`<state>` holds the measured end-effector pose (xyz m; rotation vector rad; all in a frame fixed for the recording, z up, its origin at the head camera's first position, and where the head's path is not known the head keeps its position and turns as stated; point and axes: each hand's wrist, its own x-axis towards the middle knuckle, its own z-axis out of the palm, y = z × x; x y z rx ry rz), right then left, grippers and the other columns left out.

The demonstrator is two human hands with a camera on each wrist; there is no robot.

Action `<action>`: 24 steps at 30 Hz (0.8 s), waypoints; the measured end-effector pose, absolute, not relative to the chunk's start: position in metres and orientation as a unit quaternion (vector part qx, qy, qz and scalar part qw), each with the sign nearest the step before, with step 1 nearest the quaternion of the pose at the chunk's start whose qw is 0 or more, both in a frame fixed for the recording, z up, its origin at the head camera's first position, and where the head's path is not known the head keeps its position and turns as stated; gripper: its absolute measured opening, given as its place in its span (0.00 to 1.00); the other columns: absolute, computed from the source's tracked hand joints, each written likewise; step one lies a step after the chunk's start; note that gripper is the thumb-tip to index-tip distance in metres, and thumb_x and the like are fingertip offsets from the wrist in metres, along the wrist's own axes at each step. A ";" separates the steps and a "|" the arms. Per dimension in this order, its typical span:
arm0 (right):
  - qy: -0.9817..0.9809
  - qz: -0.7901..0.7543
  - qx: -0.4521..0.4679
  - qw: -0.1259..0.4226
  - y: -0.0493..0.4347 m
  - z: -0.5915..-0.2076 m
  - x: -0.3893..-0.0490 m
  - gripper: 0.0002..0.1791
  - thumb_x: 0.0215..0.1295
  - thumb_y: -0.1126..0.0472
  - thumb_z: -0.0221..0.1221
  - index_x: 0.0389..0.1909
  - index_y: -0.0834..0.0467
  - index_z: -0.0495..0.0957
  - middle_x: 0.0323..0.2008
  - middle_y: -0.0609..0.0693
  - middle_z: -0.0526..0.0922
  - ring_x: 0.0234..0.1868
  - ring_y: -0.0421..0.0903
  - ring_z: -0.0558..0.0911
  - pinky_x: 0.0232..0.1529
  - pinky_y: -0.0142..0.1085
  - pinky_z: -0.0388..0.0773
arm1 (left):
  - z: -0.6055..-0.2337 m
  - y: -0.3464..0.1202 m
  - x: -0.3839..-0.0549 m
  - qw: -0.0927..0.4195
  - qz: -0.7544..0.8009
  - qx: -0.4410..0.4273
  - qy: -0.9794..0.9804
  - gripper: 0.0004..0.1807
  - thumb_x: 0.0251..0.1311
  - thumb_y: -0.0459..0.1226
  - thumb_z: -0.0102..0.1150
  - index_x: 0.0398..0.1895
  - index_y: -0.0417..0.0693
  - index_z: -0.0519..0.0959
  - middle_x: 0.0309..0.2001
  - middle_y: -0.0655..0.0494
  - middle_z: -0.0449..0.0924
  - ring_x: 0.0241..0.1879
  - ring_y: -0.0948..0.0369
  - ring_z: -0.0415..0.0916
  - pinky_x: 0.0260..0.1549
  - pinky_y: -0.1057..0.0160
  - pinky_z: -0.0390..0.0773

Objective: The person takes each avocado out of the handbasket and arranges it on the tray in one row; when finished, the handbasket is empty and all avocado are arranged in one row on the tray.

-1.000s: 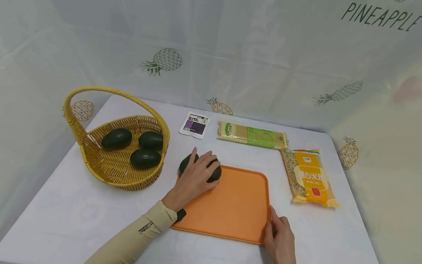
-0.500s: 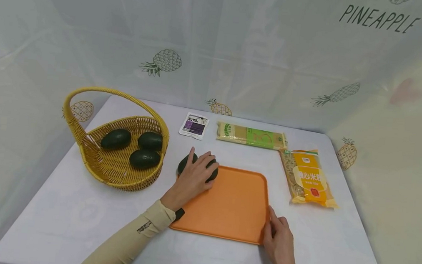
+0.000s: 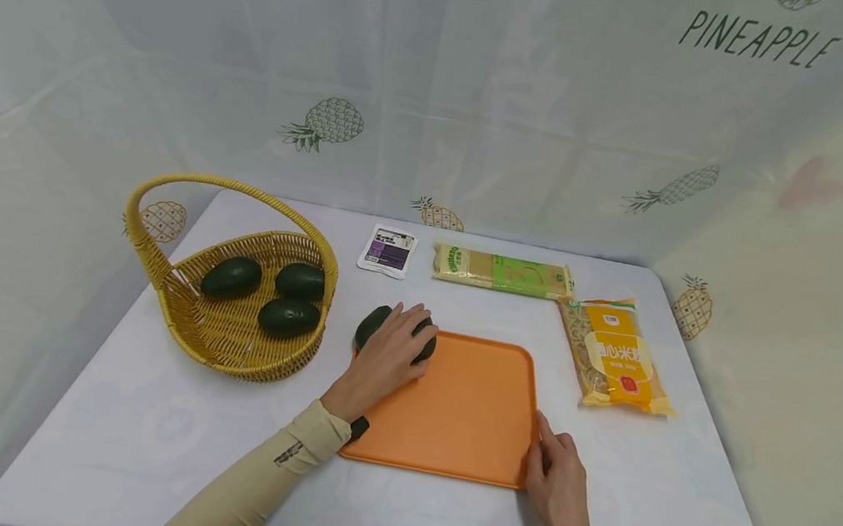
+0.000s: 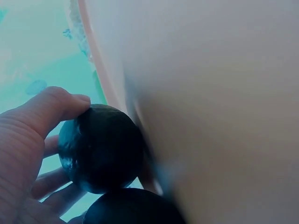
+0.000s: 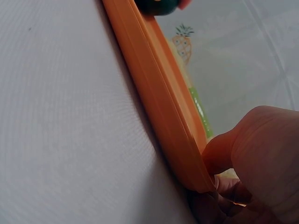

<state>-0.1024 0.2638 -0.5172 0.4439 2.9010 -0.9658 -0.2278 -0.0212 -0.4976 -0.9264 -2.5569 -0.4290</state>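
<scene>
Two dark green avocados lie at the far left corner of an orange tray (image 3: 469, 409). My left hand (image 3: 386, 362) reaches over that corner and grips the right-hand avocado (image 3: 427, 347). In the left wrist view the thumb presses on top of this avocado (image 4: 102, 149) and several fingers wrap its far side. The left-hand avocado (image 3: 368, 327) sits right beside the hand, partly covered by it. At the tray's right edge, my right hand (image 3: 560, 480) pinches the rim; the right wrist view has the thumb (image 5: 219, 151) on the inner side and fingers on the outside.
A yellow wicker basket (image 3: 185, 338) with a tall handle stands left, holding several avocados. Along the back lie a purple-and-white packet (image 3: 388, 251) and a long noodle pack (image 3: 503, 271). An orange-and-clear bag (image 3: 620, 355) lies right of the tray.
My left index finger, raised between the two avocados before, has come down and to the right against the gripped avocado. The right hand and tray stay in place.
</scene>
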 end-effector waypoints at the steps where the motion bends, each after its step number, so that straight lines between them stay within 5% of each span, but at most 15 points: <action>1: 0.939 -0.312 0.144 0.026 0.264 -0.517 -0.102 0.30 0.78 0.67 0.54 0.79 0.62 0.68 0.37 0.56 0.73 0.34 0.46 0.71 0.29 0.30 0.66 | -0.498 -0.021 -0.228 0.194 -0.154 -0.329 -0.911 0.22 0.62 0.39 0.78 0.57 0.43 0.83 0.66 0.37 0.80 0.73 0.41 0.75 0.74 0.37 0.71; 13: 0.938 -0.308 0.152 0.032 0.262 -0.517 -0.103 0.30 0.79 0.67 0.54 0.79 0.61 0.67 0.38 0.56 0.72 0.35 0.47 0.71 0.29 0.31 0.66 | -0.493 -0.026 -0.224 0.208 -0.161 -0.330 -0.907 0.23 0.62 0.40 0.78 0.58 0.44 0.83 0.66 0.40 0.81 0.73 0.45 0.75 0.75 0.40 0.70; 24: 0.940 -0.306 0.151 0.024 0.261 -0.517 -0.102 0.29 0.79 0.67 0.53 0.79 0.62 0.68 0.37 0.57 0.72 0.34 0.48 0.71 0.29 0.31 0.66 | -0.462 -0.058 -0.199 0.126 -0.379 -0.253 -0.881 0.26 0.62 0.36 0.77 0.62 0.40 0.82 0.66 0.41 0.80 0.66 0.45 0.81 0.63 0.49 0.84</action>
